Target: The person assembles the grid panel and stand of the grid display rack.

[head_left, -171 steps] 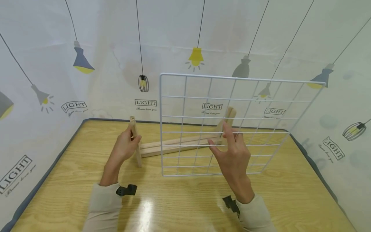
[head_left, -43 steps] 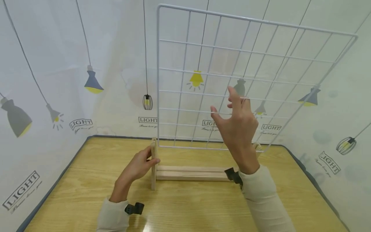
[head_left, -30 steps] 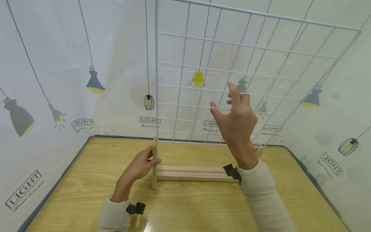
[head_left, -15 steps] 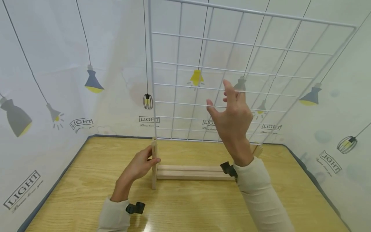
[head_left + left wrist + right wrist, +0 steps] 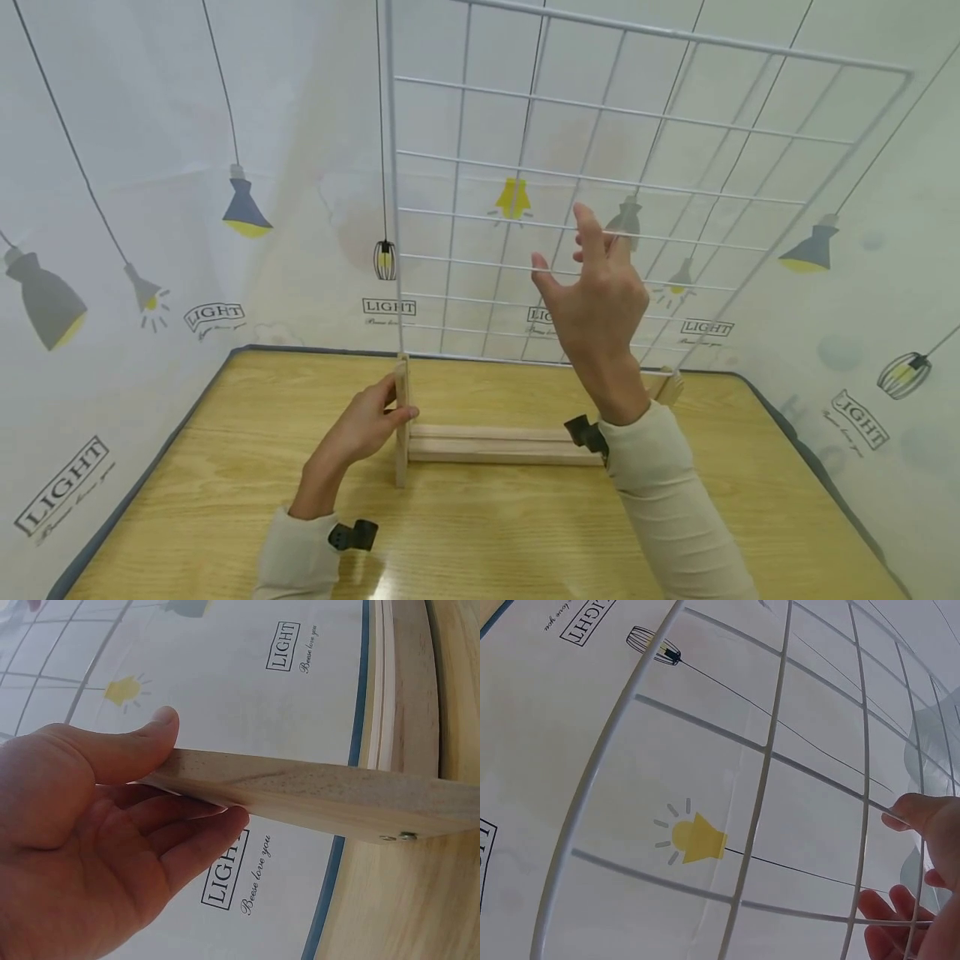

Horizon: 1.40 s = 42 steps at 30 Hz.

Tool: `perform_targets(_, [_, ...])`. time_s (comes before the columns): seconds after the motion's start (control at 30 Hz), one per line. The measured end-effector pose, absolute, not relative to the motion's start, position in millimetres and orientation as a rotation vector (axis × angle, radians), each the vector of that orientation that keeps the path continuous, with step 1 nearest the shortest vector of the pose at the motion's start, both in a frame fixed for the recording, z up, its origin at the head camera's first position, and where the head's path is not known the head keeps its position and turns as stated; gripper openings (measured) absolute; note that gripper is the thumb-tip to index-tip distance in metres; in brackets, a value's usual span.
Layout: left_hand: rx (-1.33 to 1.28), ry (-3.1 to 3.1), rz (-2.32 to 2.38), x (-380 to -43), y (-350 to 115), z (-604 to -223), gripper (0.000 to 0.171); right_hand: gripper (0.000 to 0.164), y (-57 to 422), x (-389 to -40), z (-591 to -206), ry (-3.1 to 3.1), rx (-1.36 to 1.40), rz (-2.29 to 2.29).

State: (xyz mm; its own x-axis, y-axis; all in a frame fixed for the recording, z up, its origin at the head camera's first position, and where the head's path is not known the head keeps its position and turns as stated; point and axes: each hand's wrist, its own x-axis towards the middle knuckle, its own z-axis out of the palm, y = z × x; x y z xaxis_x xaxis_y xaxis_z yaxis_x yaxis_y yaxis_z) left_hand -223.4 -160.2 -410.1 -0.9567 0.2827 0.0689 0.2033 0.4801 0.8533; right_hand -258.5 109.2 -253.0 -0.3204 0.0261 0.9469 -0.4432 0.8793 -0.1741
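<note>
My left hand grips the left upright of a pale wooden stand, thumb on one side and fingers on the other. In the left wrist view that upright shows screw heads near its lower end. My right hand holds a white wire grid panel by its inner wires, fingers hooked through the mesh. The panel leans above the stand, its lower left corner right at the top of the left upright. Its lower right corner overlaps the right upright, which is partly hidden by my right arm.
Low wooden crossbars join the two uprights. The stand rests on a wood-grain table. Behind and at both sides rise walls covered with a lamp-printed sheet.
Since the earliest frame, the grid has been raised above the stand, and the stand now sits squarer to me. Lately the panel shifted slightly left and down, its lower left corner reaching the left upright's top.
</note>
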Motion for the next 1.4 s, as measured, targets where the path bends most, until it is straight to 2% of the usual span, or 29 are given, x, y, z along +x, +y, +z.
perform_targets(0.37, [0.428,2.637,1.488,-223,-160,-409,0.053,0.057,108,-263,-259,-1.874,0.319,0.472])
perform_targets(0.7, [0.411,2.626,1.496,-223,-160,-408,0.059,0.059,110,-265,-263,-1.888,0.322,0.458])
perform_targets(1.4, [0.410,2.644,1.473,-222,-161,-408,0.059,0.060,109,-267,-273,-1.946,0.313,0.439])
